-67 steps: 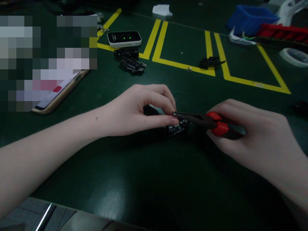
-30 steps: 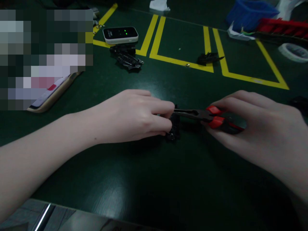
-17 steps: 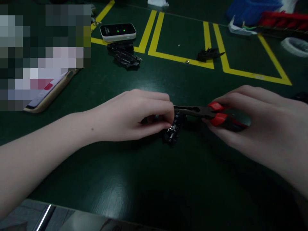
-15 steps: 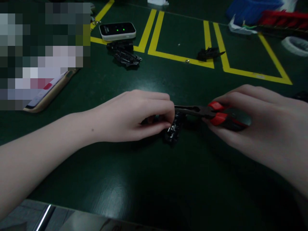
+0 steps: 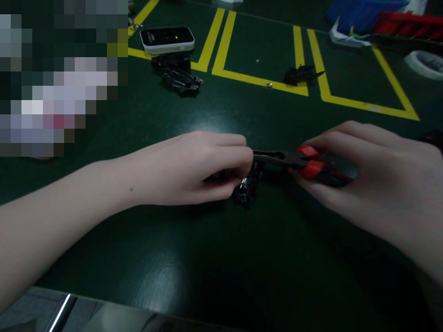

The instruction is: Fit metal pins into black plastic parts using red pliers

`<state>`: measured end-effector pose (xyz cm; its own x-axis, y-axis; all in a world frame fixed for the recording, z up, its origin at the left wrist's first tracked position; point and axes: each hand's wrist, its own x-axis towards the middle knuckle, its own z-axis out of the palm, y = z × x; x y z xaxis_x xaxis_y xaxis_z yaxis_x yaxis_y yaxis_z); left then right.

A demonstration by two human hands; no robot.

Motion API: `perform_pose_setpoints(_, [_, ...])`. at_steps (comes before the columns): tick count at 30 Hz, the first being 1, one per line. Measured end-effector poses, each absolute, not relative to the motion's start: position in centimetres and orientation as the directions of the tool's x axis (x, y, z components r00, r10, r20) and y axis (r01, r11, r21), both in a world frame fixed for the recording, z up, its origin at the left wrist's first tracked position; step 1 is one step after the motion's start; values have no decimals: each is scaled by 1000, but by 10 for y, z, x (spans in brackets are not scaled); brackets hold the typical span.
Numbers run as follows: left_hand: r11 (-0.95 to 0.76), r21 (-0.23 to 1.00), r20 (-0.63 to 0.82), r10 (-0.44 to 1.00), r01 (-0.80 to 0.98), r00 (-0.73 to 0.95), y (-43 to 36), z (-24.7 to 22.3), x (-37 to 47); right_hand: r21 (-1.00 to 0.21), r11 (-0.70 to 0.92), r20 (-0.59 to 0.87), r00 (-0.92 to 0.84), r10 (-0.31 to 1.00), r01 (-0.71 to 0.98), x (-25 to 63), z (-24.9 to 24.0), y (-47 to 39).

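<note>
My left hand (image 5: 207,168) is closed around a small black part with shiny metal bits (image 5: 246,186), low over the green table. Most of that part is covered by my fingers. From the right, my right hand (image 5: 367,170) grips long-nose pliers (image 5: 287,159) with red and black handles. The dark jaws point left and reach the fingers of my left hand at the black part. Their tips are hidden behind my index finger, so I cannot tell what they touch.
Beyond my hands, black mechanical parts (image 5: 178,76) lie by a white-edged device (image 5: 167,40). Another black piece (image 5: 301,74) and a small ring (image 5: 269,85) lie near yellow tape lines. At the back right are a blue bin (image 5: 363,16), a red rack (image 5: 408,27) and a tape roll (image 5: 425,63).
My left thumb has drawn in slightly, and the black part has shifted a little to the left. The pliers stay almost where they were. The view has moved slightly.
</note>
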<state>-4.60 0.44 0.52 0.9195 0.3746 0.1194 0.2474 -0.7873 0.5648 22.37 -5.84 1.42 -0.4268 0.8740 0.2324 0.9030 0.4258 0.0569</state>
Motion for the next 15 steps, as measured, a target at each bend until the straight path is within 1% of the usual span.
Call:
perform_pose_setpoints(3, [-818, 521, 147, 367, 244, 918, 4, 6, -44, 54, 422, 235, -422, 875, 905, 223, 13, -58])
perform_pose_setpoints(10, [-905, 348, 151, 312, 245, 938, 9, 17, -37, 47, 363, 222, -364, 904, 930, 221, 12, -57])
perform_pose_setpoints(13, [-902, 338, 114, 324, 270, 939, 9, 21, -33, 40, 326, 200, -327, 923, 944, 218, 12, -59])
perform_pose_setpoints(15, [-872, 359, 132, 401, 333, 907, 6, 25, -29, 39, 305, 194, -307, 932, 951, 216, 13, -59])
